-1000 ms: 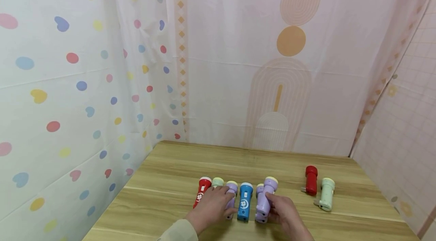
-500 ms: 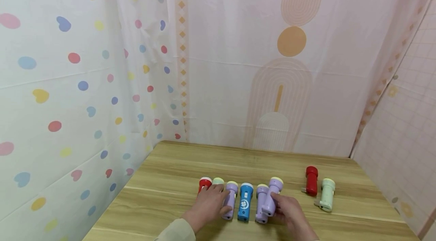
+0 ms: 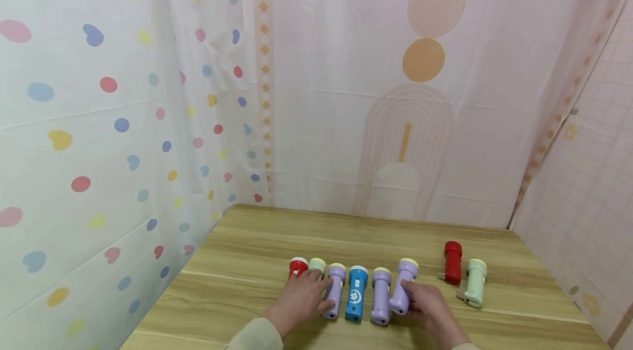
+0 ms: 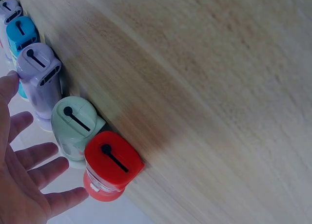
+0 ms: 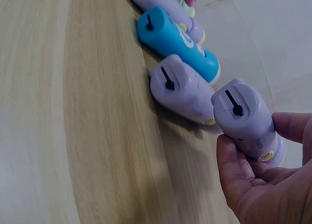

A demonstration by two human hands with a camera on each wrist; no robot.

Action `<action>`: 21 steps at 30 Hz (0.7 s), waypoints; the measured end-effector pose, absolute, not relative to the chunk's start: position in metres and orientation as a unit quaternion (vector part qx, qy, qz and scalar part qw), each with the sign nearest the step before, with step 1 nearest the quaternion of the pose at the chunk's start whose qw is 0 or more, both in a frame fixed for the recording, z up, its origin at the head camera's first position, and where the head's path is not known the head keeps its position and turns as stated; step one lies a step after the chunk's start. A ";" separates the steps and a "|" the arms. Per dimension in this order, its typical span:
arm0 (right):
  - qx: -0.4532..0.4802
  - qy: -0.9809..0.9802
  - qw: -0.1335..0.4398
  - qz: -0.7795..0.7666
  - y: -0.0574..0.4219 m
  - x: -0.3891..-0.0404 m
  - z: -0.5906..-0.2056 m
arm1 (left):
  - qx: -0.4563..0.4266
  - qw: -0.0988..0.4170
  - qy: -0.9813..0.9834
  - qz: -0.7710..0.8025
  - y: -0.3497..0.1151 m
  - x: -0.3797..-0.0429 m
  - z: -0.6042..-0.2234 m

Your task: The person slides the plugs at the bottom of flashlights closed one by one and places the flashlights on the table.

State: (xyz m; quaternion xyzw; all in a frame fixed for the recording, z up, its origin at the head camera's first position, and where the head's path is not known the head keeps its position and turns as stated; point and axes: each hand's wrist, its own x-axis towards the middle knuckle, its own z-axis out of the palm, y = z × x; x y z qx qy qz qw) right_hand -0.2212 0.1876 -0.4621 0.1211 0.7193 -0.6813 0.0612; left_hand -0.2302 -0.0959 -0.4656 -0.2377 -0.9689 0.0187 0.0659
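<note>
Held torch (image 5: 248, 121) has shifted farther right of the blue torch (image 3: 356, 294), grasped by the right hand (image 3: 429, 306); left hand (image 3: 300, 296) spread, gripping nothing; torch probably light, rigid, slick, best held mid-body

Plenty of room at 12 o'clock from the blue flashlight (image 3: 356, 298), bare worktop (image 3: 341, 234) right up to the curtain (image 3: 321, 119)! Nine o'clock, jammed: the left purple flashlight (image 3: 336, 289) and left hand (image 3: 300, 298) plug it. Three o'clock, just a slim slot before the lying purple flashlight (image 3: 381, 295), then the held purple flashlight (image 3: 406, 278) and right hand (image 3: 429, 306) bar the way. Beyond them a passable strip, bounded by the red flashlight (image 3: 452, 263) between 2 and 3, the mint flashlight (image 3: 476, 283) farther out at 3.
</note>
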 end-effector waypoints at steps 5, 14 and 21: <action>0.119 0.723 0.053 -0.678 0.193 -0.223 -0.463 | -0.241 0.056 -0.969 0.020 -0.097 -0.231 -0.468; 0.115 0.748 0.060 -0.650 0.200 -0.226 -0.466 | -0.244 0.037 -0.969 0.013 -0.098 -0.232 -0.470; 0.108 0.788 0.057 -0.603 0.198 -0.227 -0.463 | -0.248 0.039 -0.968 0.016 -0.099 -0.232 -0.470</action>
